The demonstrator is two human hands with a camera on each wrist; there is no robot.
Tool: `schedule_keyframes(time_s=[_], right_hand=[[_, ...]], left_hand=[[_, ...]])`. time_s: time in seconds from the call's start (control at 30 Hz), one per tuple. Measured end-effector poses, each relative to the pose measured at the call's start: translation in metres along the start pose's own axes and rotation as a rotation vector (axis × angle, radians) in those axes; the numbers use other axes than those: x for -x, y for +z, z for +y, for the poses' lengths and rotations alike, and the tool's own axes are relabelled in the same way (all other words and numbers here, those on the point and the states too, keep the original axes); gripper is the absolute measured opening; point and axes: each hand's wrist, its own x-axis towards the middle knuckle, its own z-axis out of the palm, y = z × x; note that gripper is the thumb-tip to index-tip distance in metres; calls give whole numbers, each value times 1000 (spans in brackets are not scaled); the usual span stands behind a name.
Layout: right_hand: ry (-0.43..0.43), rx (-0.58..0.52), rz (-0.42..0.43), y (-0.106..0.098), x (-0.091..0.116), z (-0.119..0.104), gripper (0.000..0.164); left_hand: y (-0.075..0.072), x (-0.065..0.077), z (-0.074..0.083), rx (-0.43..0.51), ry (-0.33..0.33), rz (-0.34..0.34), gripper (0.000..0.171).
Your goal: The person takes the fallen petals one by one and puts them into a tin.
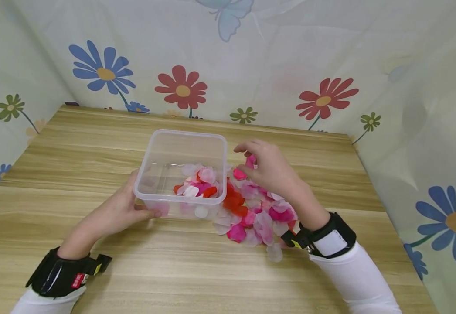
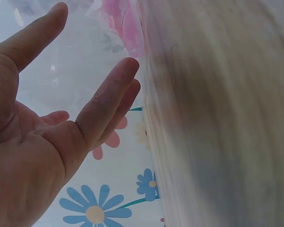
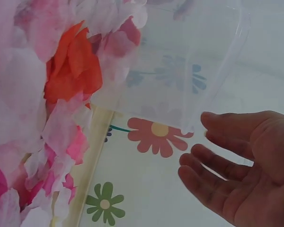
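Note:
A clear square plastic box (image 1: 177, 198) holds a small heap of pink, white and red petals (image 1: 202, 183). My left hand (image 1: 120, 207) is at its near left corner, the thumb along the front wall and the other fingers by the left side. The left wrist view shows that hand's fingers (image 2: 106, 101) spread and fairly straight against the box. Beside the box's right wall, my right hand (image 1: 269, 168) is over the far part of a loose petal pile (image 1: 265, 218). Its fingers are loosely bent, and the right wrist view shows nothing between them.
Petals lie on the wooden table (image 1: 165, 266), some right against the box. A flower-printed curtain (image 1: 275, 56) rises behind the table's far edge and along both sides. Black straps with small cameras (image 1: 326, 237) sit on both wrists.

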Motion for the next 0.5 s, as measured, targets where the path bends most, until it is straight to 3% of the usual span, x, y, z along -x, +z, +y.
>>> schedule_keyframes(time_s=[0.37,0.5], right_hand=[[158,85,-260,8,3,13,53],[189,80,-308,12,5,20,53]], left_hand=[[-1,1,0,-9,-8,-10,110],[-1,1,0,-6,-8,-13,110]])
